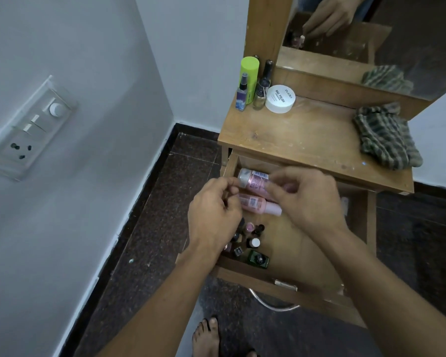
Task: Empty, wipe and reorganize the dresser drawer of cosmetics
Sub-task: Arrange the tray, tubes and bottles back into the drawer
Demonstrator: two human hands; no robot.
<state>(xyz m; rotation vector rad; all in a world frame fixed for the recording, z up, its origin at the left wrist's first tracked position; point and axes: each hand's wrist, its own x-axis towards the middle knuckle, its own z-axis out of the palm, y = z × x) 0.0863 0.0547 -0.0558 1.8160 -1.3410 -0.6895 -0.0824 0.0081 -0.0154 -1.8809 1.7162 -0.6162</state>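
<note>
Done: a jar and a few cosmetics stand on the surface; emptying looks barely begun.
Bottle: over the drawer, back left.
Right hand grip: pinches the bottle's body.
Left hand grip: fingertips bunched at its cap; contact unclear.
Left: second bottle, small bottles, wiping with cloth, reordering.

Drawer open; silver-capped bottle horizontal, pink-capped bottle beside; polish bottles front-left.
</note>
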